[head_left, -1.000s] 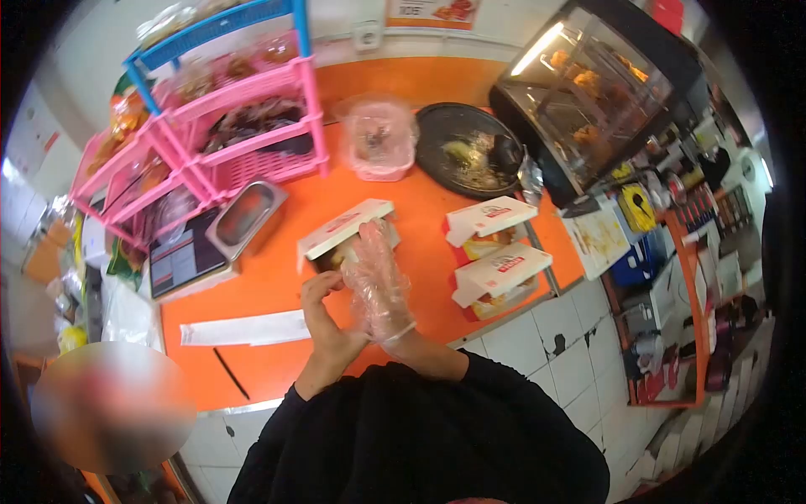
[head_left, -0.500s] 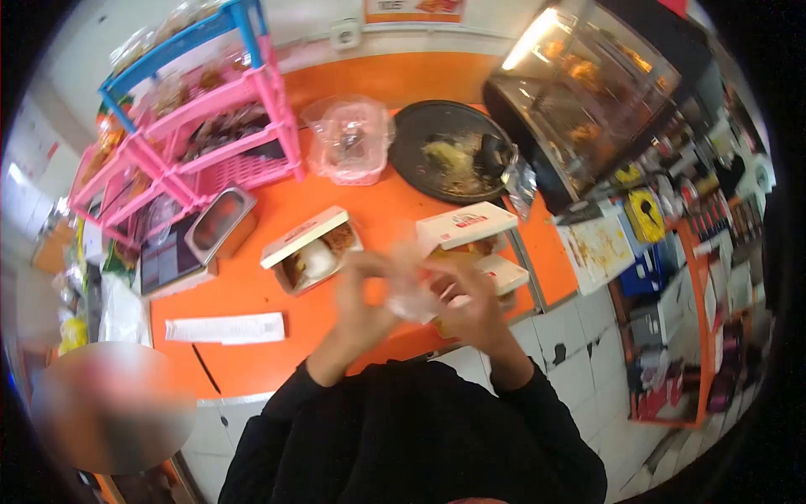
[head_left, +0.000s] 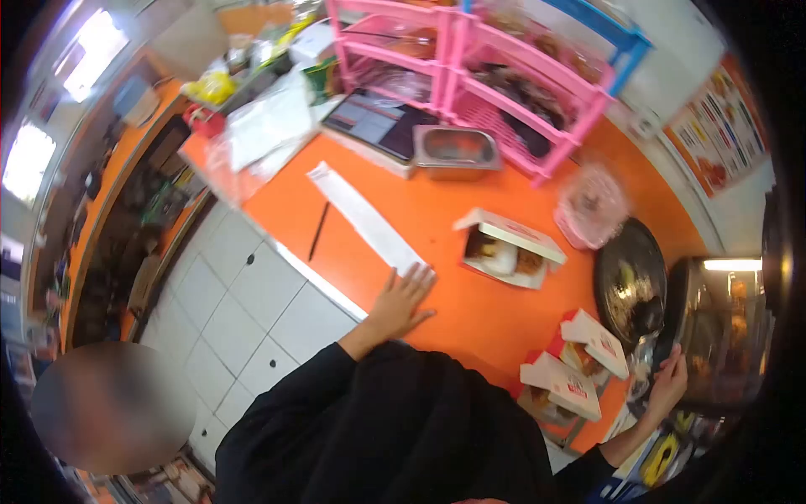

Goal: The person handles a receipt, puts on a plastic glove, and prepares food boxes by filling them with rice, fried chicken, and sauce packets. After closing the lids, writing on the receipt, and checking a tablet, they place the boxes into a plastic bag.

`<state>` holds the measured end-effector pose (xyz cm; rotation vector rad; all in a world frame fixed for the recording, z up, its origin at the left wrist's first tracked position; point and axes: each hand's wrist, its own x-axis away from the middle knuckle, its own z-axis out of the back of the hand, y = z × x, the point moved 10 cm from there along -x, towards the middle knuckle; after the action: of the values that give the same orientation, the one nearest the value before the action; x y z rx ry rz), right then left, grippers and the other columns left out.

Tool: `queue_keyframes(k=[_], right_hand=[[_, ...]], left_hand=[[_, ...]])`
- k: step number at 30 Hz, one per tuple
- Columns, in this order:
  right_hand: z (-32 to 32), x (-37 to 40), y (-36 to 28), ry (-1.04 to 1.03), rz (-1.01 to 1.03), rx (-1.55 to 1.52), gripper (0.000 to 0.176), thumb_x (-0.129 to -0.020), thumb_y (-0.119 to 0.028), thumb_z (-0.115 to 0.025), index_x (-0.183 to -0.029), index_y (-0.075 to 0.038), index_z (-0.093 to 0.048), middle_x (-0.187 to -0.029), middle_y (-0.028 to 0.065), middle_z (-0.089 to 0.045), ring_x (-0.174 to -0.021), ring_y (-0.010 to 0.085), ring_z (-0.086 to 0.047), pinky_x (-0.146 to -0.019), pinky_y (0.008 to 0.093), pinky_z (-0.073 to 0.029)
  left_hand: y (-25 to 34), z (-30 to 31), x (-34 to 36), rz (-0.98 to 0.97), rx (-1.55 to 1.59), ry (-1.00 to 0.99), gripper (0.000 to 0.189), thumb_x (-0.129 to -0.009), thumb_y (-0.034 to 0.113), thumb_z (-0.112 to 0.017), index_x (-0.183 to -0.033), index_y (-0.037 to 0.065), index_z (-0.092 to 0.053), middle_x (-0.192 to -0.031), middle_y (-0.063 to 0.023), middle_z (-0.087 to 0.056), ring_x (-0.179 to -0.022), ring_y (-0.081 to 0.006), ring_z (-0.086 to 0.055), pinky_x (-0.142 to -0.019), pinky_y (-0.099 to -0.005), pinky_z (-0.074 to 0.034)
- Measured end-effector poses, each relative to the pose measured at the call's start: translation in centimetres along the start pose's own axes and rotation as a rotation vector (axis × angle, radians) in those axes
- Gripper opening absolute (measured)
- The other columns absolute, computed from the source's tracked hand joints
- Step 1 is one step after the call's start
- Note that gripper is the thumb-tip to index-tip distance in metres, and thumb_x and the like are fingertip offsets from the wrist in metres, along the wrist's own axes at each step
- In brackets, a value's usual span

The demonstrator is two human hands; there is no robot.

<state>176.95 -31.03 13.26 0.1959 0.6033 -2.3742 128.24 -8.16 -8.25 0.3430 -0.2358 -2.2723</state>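
My left hand (head_left: 404, 302) lies with fingers spread on the orange counter, its fingertips at the lower end of a long white paper strip (head_left: 367, 217). On the right, my right hand (head_left: 670, 382) is raised near the glass display case (head_left: 726, 328), partly blurred; whether it holds anything is unclear. An open box with rice and brown food (head_left: 510, 252) stands mid-counter. Two more open boxes, one (head_left: 594, 343) behind the other (head_left: 561, 386), stand between my body and the right hand. A dark pen-like stick (head_left: 319, 230) lies left of the strip.
Pink racks (head_left: 537, 126) stand at the back, with a metal tray (head_left: 457, 149) and a tablet (head_left: 379, 126) in front. A pink basket (head_left: 590, 206) and a round black pan (head_left: 630, 277) are at the right. A blurred person (head_left: 113, 407) is at lower left.
The view has turned left. My hands, earlier together over the boxes around something small and clear, are now far apart: the left by the paper strip, the right by the display case.
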Motion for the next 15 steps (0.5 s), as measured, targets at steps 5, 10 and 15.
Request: queue_keyframes(k=[5,10,15], right_hand=[[-4.1,8.3,-35.8,-0.321,0.833,-0.400,0.026,-0.093,-0.010,-0.049,-0.116,-0.002,-0.059,-0.104,0.0149,-0.061,-0.093,0.0254,-0.059,-0.084,0.0340,-0.046],[-19.2,24.6,-52.7,-0.631,1.615,-0.535,0.037,-0.082,-0.007,-0.053,-0.119,-0.006,-0.057,-0.109,0.0134,-0.061,-0.101,0.0295,-0.058,-0.086,0.0421,-0.045],[-34.3,34.5,-58.2,-0.474,1.843,-0.343,0.040,-0.082,-0.003,-0.053,-0.122,-0.008,-0.054,-0.129,0.0057,-0.053,-0.126,0.0276,-0.045,-0.104,0.0444,-0.037]], left_hand=[[0.3,-0.7,3.3,-0.185,0.024,-0.074,0.067,-0.095,0.049,-0.042,-0.146,0.008,-0.030,-0.152,-0.0085,-0.031,-0.141,-0.0246,-0.026,-0.114,-0.0469,-0.020],[-1.0,-2.9,6.6,-0.300,-0.006,0.029,0.060,-0.098,0.043,-0.040,-0.146,0.009,-0.030,-0.151,-0.0049,-0.033,-0.142,-0.0200,-0.026,-0.114,-0.0400,-0.023],[-2.4,-3.8,7.4,-0.424,-0.549,0.375,0.058,-0.092,0.033,-0.050,-0.144,0.012,-0.036,-0.148,-0.0063,-0.038,-0.138,-0.0204,-0.033,-0.110,-0.0411,-0.031]])
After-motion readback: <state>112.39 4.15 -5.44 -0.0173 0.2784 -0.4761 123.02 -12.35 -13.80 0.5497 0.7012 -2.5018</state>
